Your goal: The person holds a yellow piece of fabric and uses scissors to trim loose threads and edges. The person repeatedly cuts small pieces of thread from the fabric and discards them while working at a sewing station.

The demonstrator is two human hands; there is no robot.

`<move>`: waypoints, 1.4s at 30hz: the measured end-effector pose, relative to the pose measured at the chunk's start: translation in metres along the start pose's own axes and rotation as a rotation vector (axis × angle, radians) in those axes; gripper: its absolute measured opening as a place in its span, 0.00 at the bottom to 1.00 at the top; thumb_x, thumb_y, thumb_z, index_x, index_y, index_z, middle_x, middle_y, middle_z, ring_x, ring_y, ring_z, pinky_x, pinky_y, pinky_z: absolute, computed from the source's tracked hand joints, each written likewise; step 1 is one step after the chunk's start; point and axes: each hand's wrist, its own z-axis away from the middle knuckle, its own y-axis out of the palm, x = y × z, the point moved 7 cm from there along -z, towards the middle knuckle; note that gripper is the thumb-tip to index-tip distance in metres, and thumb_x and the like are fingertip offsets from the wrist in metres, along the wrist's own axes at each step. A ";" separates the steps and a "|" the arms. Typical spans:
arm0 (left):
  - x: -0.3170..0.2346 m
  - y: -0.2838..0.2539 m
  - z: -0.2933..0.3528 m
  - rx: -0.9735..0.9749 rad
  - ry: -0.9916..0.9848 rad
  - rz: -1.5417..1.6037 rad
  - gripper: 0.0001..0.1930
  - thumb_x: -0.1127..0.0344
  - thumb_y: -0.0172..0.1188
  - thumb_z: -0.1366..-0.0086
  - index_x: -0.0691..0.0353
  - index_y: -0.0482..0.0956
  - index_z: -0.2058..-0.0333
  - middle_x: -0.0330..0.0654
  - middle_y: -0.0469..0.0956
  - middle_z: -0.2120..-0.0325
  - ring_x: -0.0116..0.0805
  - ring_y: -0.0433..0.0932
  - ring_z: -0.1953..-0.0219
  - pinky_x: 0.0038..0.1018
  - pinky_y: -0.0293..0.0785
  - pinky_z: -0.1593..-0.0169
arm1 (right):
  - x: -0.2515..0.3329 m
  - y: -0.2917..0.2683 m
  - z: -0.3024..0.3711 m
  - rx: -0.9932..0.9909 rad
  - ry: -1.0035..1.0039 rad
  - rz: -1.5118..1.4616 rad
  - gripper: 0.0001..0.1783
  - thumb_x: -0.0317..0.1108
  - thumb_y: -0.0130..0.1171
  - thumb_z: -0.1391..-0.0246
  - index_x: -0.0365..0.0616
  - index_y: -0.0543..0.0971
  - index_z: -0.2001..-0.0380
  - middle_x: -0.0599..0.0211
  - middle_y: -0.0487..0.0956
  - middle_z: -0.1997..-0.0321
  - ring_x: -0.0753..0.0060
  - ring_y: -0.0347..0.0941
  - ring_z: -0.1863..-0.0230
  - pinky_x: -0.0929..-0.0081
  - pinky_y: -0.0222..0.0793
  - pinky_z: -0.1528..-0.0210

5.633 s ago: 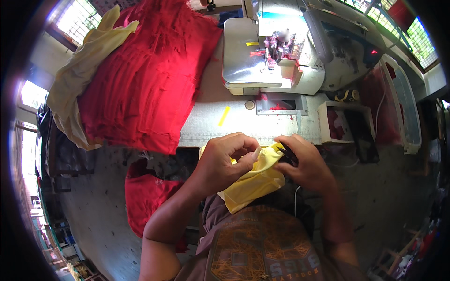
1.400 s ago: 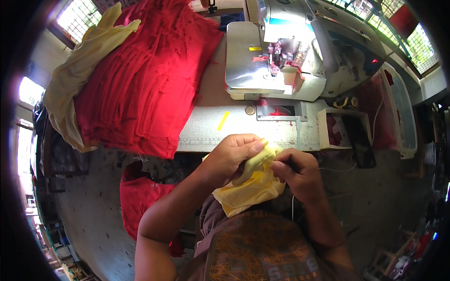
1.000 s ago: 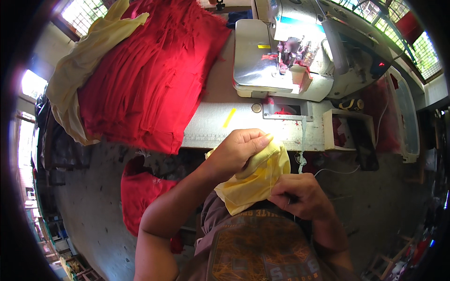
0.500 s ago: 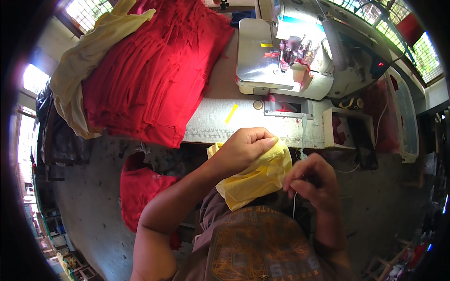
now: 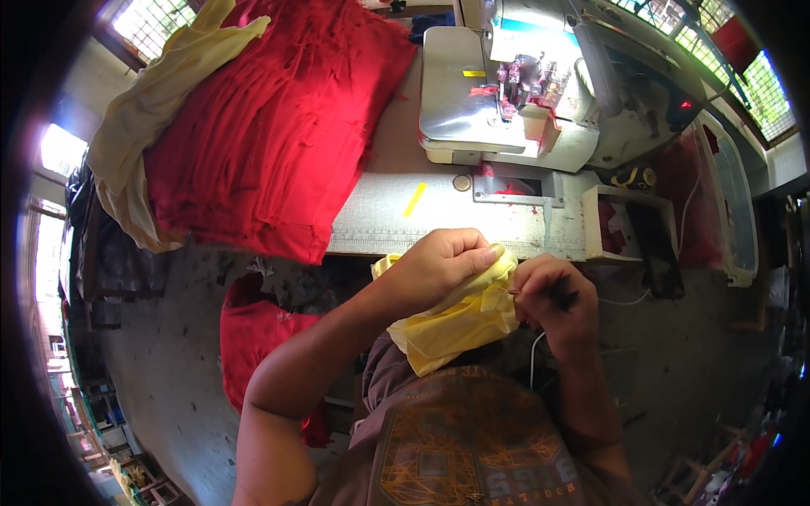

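Note:
A piece of yellow cloth (image 5: 451,333) hangs in front of me, just off the table's front edge. My left hand (image 5: 451,263) pinches its gathered upper edge between thumb and fingers. At the cloth's right side, my right hand (image 5: 553,295) is closed, fingertips right by the fabric edge. A dark shape shows in that hand, too shaded to name. Beyond the hands stands a white sewing machine (image 5: 460,93) with its work lamp lit.
A big stack of red cloth (image 5: 270,143) covers the table's left, with a pale yellow cloth (image 5: 135,135) draped over it. Red fabric (image 5: 261,337) hangs below. A small open box (image 5: 603,228) and a black phone (image 5: 654,253) lie at right. A measuring scale (image 5: 388,241) runs along the front edge.
My right hand has moved up and in to the yellow cloth's right edge, its fingers now closed. My left hand keeps its pinch almost in place.

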 end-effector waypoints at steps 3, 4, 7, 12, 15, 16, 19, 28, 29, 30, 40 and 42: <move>-0.003 0.002 -0.002 0.002 0.047 -0.018 0.12 0.59 0.47 0.41 0.61 0.69 0.76 0.27 0.61 0.87 0.13 0.57 0.88 0.11 0.53 0.86 | -0.007 -0.003 0.003 -0.041 0.088 -0.048 0.02 0.22 0.49 0.53 0.39 0.69 0.77 0.68 0.71 0.73 0.84 0.62 0.79 0.86 0.60 0.78; -0.004 0.001 -0.002 -0.003 0.047 -0.016 0.12 0.59 0.47 0.41 0.61 0.69 0.76 0.27 0.61 0.87 0.13 0.57 0.88 0.11 0.53 0.86 | -0.008 -0.002 0.004 -0.020 0.091 -0.057 0.02 0.22 0.50 0.53 0.39 0.69 0.77 0.68 0.72 0.74 0.83 0.63 0.80 0.86 0.61 0.77; -0.003 -0.003 -0.003 -0.041 0.030 -0.031 0.12 0.60 0.48 0.41 0.63 0.70 0.76 0.28 0.63 0.86 0.14 0.58 0.85 0.13 0.55 0.82 | -0.008 0.008 0.009 0.105 0.075 0.042 0.02 0.21 0.51 0.55 0.39 0.69 0.77 0.67 0.72 0.76 0.80 0.65 0.80 0.84 0.63 0.76; -0.007 -0.009 -0.002 -0.125 0.024 -0.059 0.13 0.62 0.48 0.41 0.67 0.71 0.77 0.31 0.65 0.84 0.17 0.60 0.79 0.17 0.59 0.75 | 0.002 0.039 0.021 0.401 -0.141 0.417 0.03 0.22 0.52 0.57 0.42 0.72 0.77 0.70 0.73 0.78 0.80 0.67 0.80 0.85 0.63 0.78; -0.006 -0.007 -0.001 -0.102 0.018 -0.020 0.13 0.62 0.48 0.42 0.67 0.71 0.77 0.31 0.66 0.84 0.17 0.60 0.79 0.17 0.59 0.75 | -0.002 0.017 0.016 0.086 0.106 0.123 0.10 0.22 0.53 0.56 0.40 0.70 0.67 0.72 0.70 0.79 0.82 0.65 0.78 0.85 0.62 0.76; -0.006 -0.007 -0.001 -0.095 0.074 -0.066 0.12 0.62 0.49 0.42 0.66 0.71 0.75 0.30 0.66 0.84 0.15 0.60 0.80 0.15 0.59 0.77 | -0.008 0.007 0.015 -0.066 0.198 -0.015 0.11 0.22 0.52 0.56 0.40 0.69 0.65 0.73 0.70 0.79 0.84 0.64 0.78 0.86 0.61 0.77; -0.008 0.002 0.004 -0.064 0.210 -0.171 0.10 0.63 0.51 0.43 0.66 0.72 0.72 0.29 0.67 0.83 0.13 0.62 0.81 0.11 0.58 0.78 | -0.014 0.011 -0.005 -0.019 0.242 0.060 0.11 0.25 0.52 0.53 0.40 0.68 0.63 0.75 0.68 0.79 0.88 0.62 0.78 0.90 0.58 0.77; -0.023 -0.049 0.034 -0.087 0.356 -0.642 0.07 0.70 0.55 0.48 0.68 0.76 0.72 0.35 0.73 0.83 0.17 0.70 0.76 0.16 0.65 0.73 | -0.021 -0.028 0.012 -0.087 0.158 0.102 0.05 0.27 0.54 0.54 0.40 0.69 0.73 0.74 0.69 0.82 0.89 0.62 0.82 0.90 0.57 0.82; -0.019 -0.068 0.040 -0.126 0.306 -0.564 0.07 0.70 0.56 0.48 0.69 0.76 0.73 0.36 0.72 0.83 0.18 0.69 0.79 0.15 0.64 0.76 | -0.020 -0.030 0.015 -0.080 0.171 0.112 0.05 0.27 0.54 0.54 0.40 0.69 0.73 0.75 0.69 0.83 0.90 0.61 0.83 0.90 0.56 0.83; -0.015 -0.087 0.042 -0.156 0.258 -0.484 0.06 0.71 0.56 0.49 0.69 0.76 0.73 0.36 0.72 0.83 0.19 0.68 0.82 0.15 0.63 0.79 | -0.020 -0.034 0.017 -0.082 0.184 0.125 0.05 0.27 0.54 0.54 0.40 0.69 0.73 0.75 0.69 0.83 0.90 0.61 0.83 0.90 0.55 0.83; -0.060 -0.108 0.102 -0.577 0.662 0.742 0.09 0.66 0.43 0.40 0.65 0.68 0.72 0.39 0.67 0.88 0.34 0.68 0.81 0.25 0.66 0.76 | -0.035 -0.034 0.013 -0.058 0.341 0.129 0.05 0.27 0.53 0.54 0.40 0.68 0.74 0.74 0.68 0.84 0.90 0.60 0.85 0.92 0.54 0.84; -0.070 -0.075 0.078 -0.537 0.582 0.941 0.09 0.63 0.42 0.39 0.63 0.67 0.71 0.40 0.68 0.86 0.36 0.68 0.81 0.31 0.68 0.73 | -0.033 -0.026 0.011 -0.037 0.338 0.128 0.05 0.27 0.53 0.54 0.40 0.68 0.74 0.74 0.68 0.84 0.90 0.60 0.85 0.92 0.54 0.85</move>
